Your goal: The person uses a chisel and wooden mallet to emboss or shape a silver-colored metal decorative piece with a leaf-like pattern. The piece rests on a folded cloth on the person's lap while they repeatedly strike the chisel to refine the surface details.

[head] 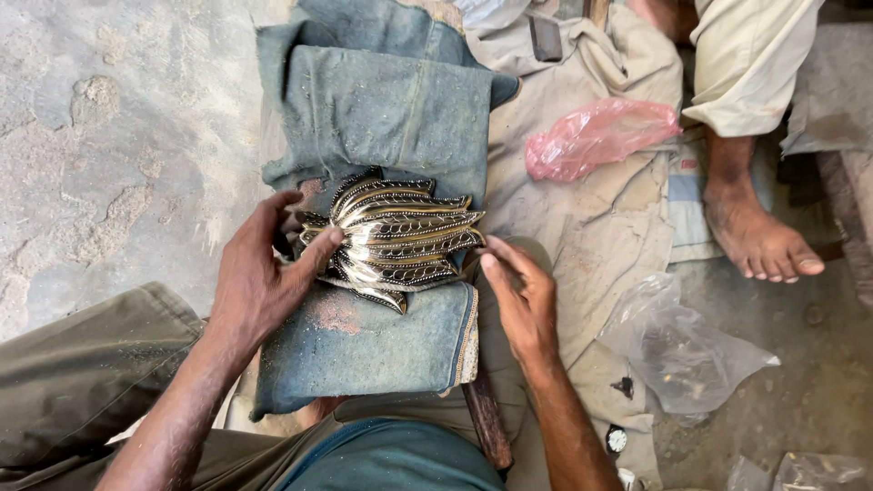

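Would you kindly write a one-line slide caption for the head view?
Left hand and right hand steady a shiny leaf-shaped metal ornament on folded denim cloth.

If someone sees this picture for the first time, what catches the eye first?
First, the shiny gold-and-black fan-shaped metal piece at the centre, lying on folded blue denim. The left hand presses its left edge; the right hand touches its right edge. A pink plastic bag lies at upper right, near a bare foot.

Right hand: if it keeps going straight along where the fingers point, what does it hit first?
The right hand points up and left, fingertips almost at the shiny metal leaf-shaped piece on the folded denim cloth. It would likely meet that piece's right edge first.
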